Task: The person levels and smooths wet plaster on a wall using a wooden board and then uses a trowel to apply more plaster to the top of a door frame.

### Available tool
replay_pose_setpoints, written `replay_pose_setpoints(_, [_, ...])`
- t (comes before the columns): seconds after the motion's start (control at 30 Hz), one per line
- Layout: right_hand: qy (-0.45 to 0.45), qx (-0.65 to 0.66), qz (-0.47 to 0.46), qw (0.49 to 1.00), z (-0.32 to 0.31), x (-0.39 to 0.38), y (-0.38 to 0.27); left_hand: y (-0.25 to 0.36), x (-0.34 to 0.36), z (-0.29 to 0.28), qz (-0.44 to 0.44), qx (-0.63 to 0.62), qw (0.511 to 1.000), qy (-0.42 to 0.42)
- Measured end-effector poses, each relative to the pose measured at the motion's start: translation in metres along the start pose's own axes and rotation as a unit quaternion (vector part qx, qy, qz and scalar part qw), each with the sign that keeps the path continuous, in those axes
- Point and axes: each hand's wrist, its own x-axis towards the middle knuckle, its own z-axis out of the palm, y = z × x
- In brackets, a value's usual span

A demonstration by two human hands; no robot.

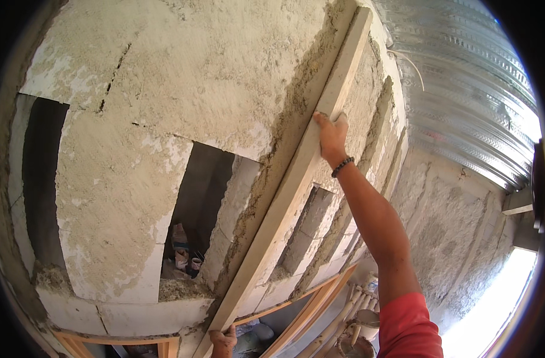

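Note:
A long, pale straightedge board (284, 209) lies slantwise against a rough plastered wall (219, 77), along a smoother plaster strip (308, 89). High on it, my right hand (332, 137) grips its edge, thumb and fingers bent around it. A dark beaded bracelet (343, 166) circles that wrist, and a red sleeve (408, 325) covers the upper arm. Down at the lower edge of the view, my left hand (223, 341) is closed round the board's bottom part. Its forearm is mostly out of view.
Window-like openings (195, 203) pierce the wall, one with small containers (195, 264) inside. Wooden frames (311, 313) stand below. Corrugated metal sheeting (463, 77) hangs overhead at right, above another rough wall (445, 221). Long poles (359, 304) and a bucket (353, 346) sit low by my right arm.

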Motion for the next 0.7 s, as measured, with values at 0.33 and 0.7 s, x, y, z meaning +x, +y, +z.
replay_pose_setpoints(0.33, [-0.012,-0.002,-0.024,1.0,0.019,-0.021,-0.007,0.003,-0.007,0.005,0.037,-0.019,0.994,0.101])
replay_pose_setpoints(0.7, [-0.024,-0.135,-0.07,0.988,0.051,-0.136,0.003,0.103,0.132,-0.125,0.021,-0.012,0.999,0.021])
